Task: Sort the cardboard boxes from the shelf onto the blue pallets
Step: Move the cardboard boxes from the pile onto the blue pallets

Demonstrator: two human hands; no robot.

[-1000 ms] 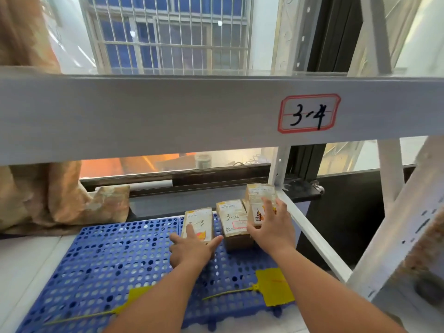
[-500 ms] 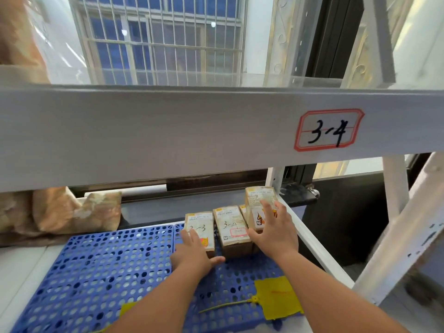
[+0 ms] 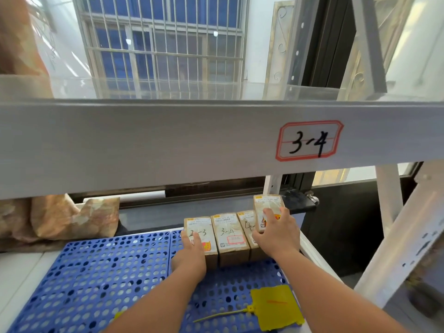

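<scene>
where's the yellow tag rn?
Head view, lower right: the yellow tag lies flat on the blue pallet, beside the right forearm and nearer the camera than the row of cardboard boxes.

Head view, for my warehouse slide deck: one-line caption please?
Left hand and right hand align small cardboard boxes on a blue pallet under shelf label 3-4.

Before me, a grey shelf beam [image 3: 144, 140] crosses mid-frame, bearing a red-bordered label [image 3: 310, 140] marked 3-4. Upper centre, a barred window [image 3: 163, 44] admits daylight. A patterned curtain [image 3: 60, 217] bunches at lower left.
</scene>
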